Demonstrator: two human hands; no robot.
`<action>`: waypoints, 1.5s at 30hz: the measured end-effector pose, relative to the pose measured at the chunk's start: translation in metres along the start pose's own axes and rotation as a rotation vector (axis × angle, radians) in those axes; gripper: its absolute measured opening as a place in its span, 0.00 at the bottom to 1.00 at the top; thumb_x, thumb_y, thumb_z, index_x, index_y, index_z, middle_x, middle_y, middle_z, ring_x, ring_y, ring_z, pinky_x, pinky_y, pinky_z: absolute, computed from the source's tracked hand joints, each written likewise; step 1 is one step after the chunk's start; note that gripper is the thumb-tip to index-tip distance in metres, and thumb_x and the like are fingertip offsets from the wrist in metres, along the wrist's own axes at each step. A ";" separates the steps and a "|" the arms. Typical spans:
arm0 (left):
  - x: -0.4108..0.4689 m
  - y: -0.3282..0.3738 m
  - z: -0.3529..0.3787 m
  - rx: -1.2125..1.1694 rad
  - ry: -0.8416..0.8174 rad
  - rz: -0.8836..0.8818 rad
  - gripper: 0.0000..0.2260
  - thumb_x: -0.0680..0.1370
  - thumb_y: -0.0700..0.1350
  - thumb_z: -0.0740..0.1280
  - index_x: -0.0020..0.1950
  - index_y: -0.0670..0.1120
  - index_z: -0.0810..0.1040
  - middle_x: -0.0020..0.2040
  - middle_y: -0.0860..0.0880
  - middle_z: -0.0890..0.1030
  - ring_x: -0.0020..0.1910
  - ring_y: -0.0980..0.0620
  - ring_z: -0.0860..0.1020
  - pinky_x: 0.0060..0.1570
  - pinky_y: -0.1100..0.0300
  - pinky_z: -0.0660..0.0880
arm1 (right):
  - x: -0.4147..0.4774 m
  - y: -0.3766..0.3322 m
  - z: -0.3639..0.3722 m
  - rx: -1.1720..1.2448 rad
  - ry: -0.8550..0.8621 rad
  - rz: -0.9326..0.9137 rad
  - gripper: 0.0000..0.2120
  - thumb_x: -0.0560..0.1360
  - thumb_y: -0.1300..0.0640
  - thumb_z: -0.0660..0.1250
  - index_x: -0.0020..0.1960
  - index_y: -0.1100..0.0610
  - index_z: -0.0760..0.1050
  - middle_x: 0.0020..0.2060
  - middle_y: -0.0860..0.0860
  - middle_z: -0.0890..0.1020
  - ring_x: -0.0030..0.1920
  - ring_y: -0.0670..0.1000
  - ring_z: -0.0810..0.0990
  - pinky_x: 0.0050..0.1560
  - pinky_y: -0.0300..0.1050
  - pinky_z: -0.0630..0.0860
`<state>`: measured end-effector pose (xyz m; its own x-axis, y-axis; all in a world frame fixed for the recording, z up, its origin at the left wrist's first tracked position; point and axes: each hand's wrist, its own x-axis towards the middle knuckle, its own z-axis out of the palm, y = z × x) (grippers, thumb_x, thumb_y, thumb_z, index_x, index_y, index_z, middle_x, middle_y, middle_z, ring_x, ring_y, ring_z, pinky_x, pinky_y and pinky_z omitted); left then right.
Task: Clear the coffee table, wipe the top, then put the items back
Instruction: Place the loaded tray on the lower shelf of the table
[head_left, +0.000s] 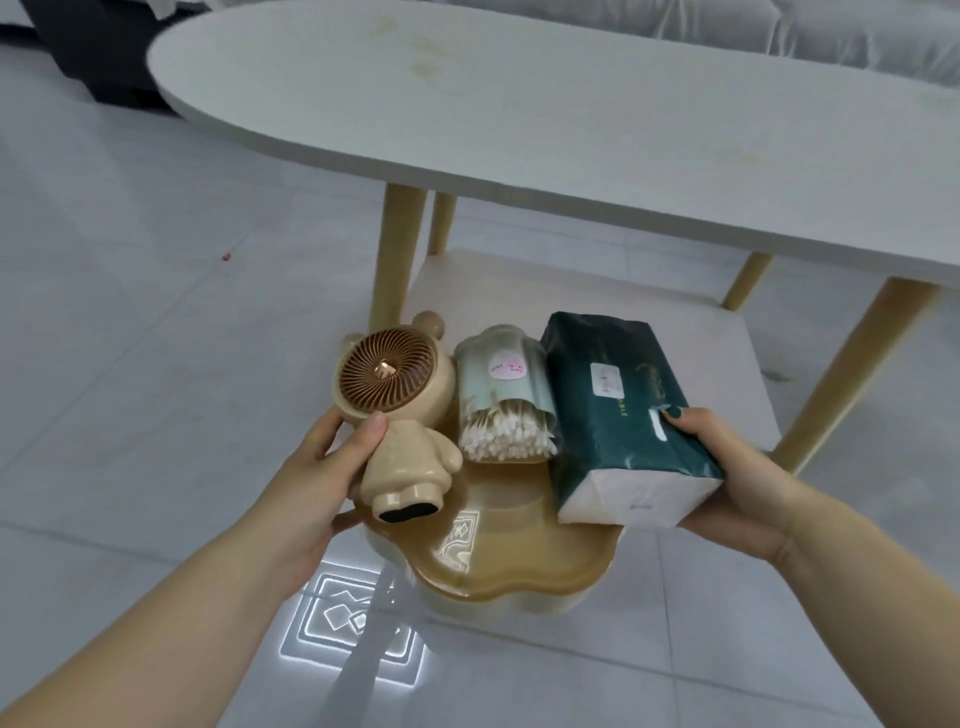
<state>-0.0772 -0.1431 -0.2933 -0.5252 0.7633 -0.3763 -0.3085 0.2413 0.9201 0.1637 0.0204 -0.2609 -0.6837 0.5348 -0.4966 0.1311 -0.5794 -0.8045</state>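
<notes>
I hold an amber wavy-edged tray (498, 561) in front of the coffee table, above the floor. On it lie a beige bear-shaped fan (395, 405), a clear box of cotton swabs (501, 400) and a dark green tissue pack (623, 421). My left hand (322, 467) grips the tray's left side, its thumb on the fan. My right hand (737, 478) grips the right side, its thumb pressing the tissue pack. The white oval table top (519, 104) bears faint yellowish stains.
A pale lower shelf (597, 291) sits under the table top between tan wooden legs (395, 249). A light grey sofa (779, 36) stands behind the table and a dark piece of furniture (88, 47) at the far left. Glossy white floor tiles (130, 312) surround me.
</notes>
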 end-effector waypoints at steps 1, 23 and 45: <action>0.006 0.002 0.008 0.014 -0.010 0.006 0.29 0.58 0.62 0.64 0.59 0.56 0.72 0.54 0.52 0.77 0.46 0.55 0.77 0.36 0.58 0.72 | 0.001 -0.003 -0.007 0.006 0.004 -0.018 0.15 0.61 0.48 0.63 0.45 0.52 0.77 0.34 0.50 0.86 0.33 0.47 0.83 0.31 0.42 0.80; 0.076 0.026 0.084 0.084 0.005 -0.017 0.20 0.75 0.57 0.58 0.65 0.53 0.67 0.59 0.45 0.76 0.53 0.47 0.75 0.40 0.56 0.72 | 0.043 -0.058 -0.079 -0.038 -0.030 -0.071 0.23 0.60 0.37 0.61 0.50 0.47 0.76 0.39 0.49 0.86 0.39 0.50 0.84 0.41 0.50 0.78; 0.174 0.023 0.081 0.036 -0.148 0.061 0.24 0.76 0.53 0.59 0.71 0.51 0.59 0.51 0.52 0.75 0.47 0.56 0.75 0.43 0.60 0.72 | 0.105 -0.051 -0.077 -0.038 0.253 -0.133 0.10 0.74 0.44 0.56 0.45 0.47 0.73 0.26 0.47 0.84 0.41 0.54 0.77 0.40 0.51 0.72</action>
<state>-0.1116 0.0435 -0.3291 -0.4190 0.8562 -0.3022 -0.2499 0.2112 0.9450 0.1406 0.1537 -0.2973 -0.4963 0.7436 -0.4480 0.0827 -0.4732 -0.8771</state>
